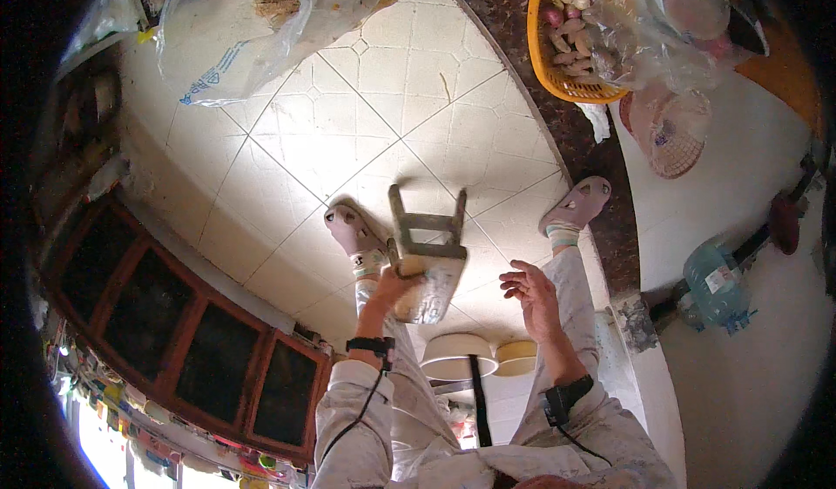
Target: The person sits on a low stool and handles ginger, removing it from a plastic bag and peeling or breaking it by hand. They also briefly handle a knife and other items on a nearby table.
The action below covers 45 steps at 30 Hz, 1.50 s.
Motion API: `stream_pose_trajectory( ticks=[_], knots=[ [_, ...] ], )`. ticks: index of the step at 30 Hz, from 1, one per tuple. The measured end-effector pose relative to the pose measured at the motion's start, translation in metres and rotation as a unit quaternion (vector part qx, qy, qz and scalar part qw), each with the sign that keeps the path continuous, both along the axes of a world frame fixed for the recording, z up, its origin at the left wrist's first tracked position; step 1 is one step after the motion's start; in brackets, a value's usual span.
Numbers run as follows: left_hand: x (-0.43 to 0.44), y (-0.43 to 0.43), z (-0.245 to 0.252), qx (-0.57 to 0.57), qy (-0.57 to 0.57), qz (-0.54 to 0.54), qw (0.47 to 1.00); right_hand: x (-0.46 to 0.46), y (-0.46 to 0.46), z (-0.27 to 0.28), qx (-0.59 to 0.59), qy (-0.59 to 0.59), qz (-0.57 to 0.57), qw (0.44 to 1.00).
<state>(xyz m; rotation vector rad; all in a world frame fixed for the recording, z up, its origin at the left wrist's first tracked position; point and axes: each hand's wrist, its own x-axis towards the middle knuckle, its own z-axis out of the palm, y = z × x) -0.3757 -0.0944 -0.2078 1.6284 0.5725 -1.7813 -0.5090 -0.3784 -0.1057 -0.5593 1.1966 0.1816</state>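
Note:
My left hand (400, 291) grips the side of a small worn wooden stool (439, 279) between my lower legs. The stool is tilted, its seat towards me and two legs with a crossbar pointing away over the tiles. To its right, my right hand (534, 296) is in the air near my right shin, fingers apart and bent, holding nothing. The stool's other legs are mostly hidden behind its seat. Clog-like shoes are on my feet, the left shoe (353, 228) beside the stool and the right shoe (578, 203) near a dark stone strip.
A yellow plastic basket (534, 45) holds garlic, red onions and other produce at the upper right. A clear plastic bag (196, 51) lies at the upper left. Dark-paned wooden cabinet doors (212, 352) line the left. A large plastic bottle (712, 286) is at the right. Round pale containers (457, 352) sit behind the stool.

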Motion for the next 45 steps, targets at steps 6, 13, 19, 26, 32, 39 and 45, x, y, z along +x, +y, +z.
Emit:
stream_pose_trajectory(
  ticks=[6,13,19,26,32,39,45],
  knots=[
    [-0.077,-0.075,0.002,-0.133,0.039,-0.048,0.989,-0.005,-0.001,-0.013,-0.005,0.032,-0.019,0.999],
    [-0.142,-0.123,-0.002,-0.159,-0.066,-0.373,0.912,-0.002,-0.015,-0.033,-0.023,0.046,-0.01,0.999],
    [-0.169,-0.125,-0.008,-0.213,-0.084,-0.404,0.886,0.015,-0.021,-0.035,-0.03,0.023,0.055,0.998],
    [-0.187,-0.12,-0.01,-0.193,-0.012,-0.468,0.863,0.042,-0.046,-0.029,-0.056,-0.005,0.102,0.993],
    [-0.123,-0.142,-0.043,-0.147,-0.168,-0.425,0.877,0.068,-0.066,-0.019,-0.07,-0.01,0.128,0.989],
    [0.076,-0.221,-0.153,0.005,-0.587,-0.046,0.808,0.104,-0.095,-0.006,-0.121,-0.055,0.186,0.973],
    [0.132,-0.27,-0.192,0.114,-0.57,-0.001,0.814,0.135,-0.131,0.003,-0.207,-0.099,0.232,0.945]
  ],
)
